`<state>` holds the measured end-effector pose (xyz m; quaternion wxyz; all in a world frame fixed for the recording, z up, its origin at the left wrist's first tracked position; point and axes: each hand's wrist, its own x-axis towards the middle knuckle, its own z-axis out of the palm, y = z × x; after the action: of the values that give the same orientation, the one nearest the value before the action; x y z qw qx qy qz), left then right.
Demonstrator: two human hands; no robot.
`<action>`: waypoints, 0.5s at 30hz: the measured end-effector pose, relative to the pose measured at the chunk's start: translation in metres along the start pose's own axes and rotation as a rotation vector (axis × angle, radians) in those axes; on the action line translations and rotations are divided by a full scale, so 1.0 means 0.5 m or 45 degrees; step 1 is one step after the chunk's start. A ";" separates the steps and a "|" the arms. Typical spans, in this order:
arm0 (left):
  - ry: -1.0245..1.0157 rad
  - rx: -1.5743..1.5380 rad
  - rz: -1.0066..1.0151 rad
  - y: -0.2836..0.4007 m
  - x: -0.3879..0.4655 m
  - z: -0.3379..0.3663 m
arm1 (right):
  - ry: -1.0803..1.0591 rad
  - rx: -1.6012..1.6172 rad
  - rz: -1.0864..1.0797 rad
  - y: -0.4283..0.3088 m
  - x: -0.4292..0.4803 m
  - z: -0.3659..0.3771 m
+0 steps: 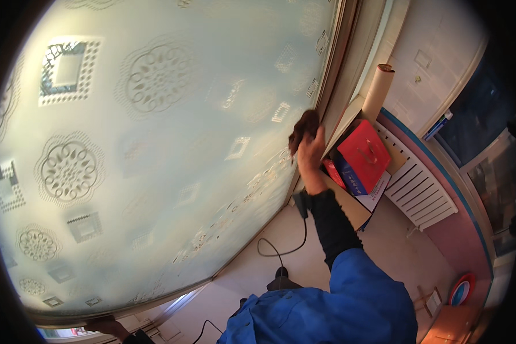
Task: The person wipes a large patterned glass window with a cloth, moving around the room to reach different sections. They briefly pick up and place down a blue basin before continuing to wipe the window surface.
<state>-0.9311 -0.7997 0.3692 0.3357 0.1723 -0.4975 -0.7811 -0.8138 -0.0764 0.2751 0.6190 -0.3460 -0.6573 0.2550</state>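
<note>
A large frosted glass pane (163,172) with flower and square patterns stands before me in a brown frame (333,56). My right hand (311,150) holds a dark brown cloth (304,127) against the pane near the frame's right side. At the lower left, my left hand (107,327) is at the bottom edge of the frame, partly hidden by it; its fingers do not show clearly. A black cable hangs from a dark device at my right wrist.
Right of the pane stand a rolled sheet (378,90), a red box (364,155) and a blue box (348,174). Beyond them is a white radiator (421,189) under the window. A red basin (461,290) lies at the lower right by a wooden piece of furniture (449,324).
</note>
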 end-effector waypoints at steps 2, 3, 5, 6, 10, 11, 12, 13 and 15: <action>0.055 0.056 0.034 -0.006 0.004 -0.002 | -0.076 -0.134 0.240 0.064 -0.074 0.003; 0.017 0.077 0.065 -0.008 0.006 0.000 | -0.194 0.045 0.446 0.088 -0.098 -0.005; 0.024 0.089 0.074 -0.013 0.004 0.008 | -0.229 0.313 0.722 0.111 -0.110 -0.012; 0.039 0.092 0.086 -0.016 -0.001 0.013 | -0.227 0.318 0.579 0.112 -0.093 -0.020; 0.055 0.106 0.088 -0.019 -0.019 0.033 | -0.094 0.198 0.301 0.034 0.051 -0.068; 0.056 0.116 0.093 -0.017 -0.023 0.037 | -0.001 0.370 0.085 0.012 0.104 -0.073; 0.054 0.126 0.096 -0.019 -0.025 0.042 | 0.009 0.430 0.100 -0.007 0.151 -0.068; 0.044 0.136 0.097 -0.017 -0.026 0.046 | 0.040 0.370 -0.049 -0.021 0.196 -0.063; 0.047 0.143 0.107 -0.020 -0.028 0.051 | 0.116 0.120 -0.395 -0.032 0.252 -0.042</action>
<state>-0.9400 -0.7702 0.3710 0.3670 0.1843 -0.5411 -0.7339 -0.7946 0.0086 0.3694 0.6958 -0.2223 -0.6612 0.1711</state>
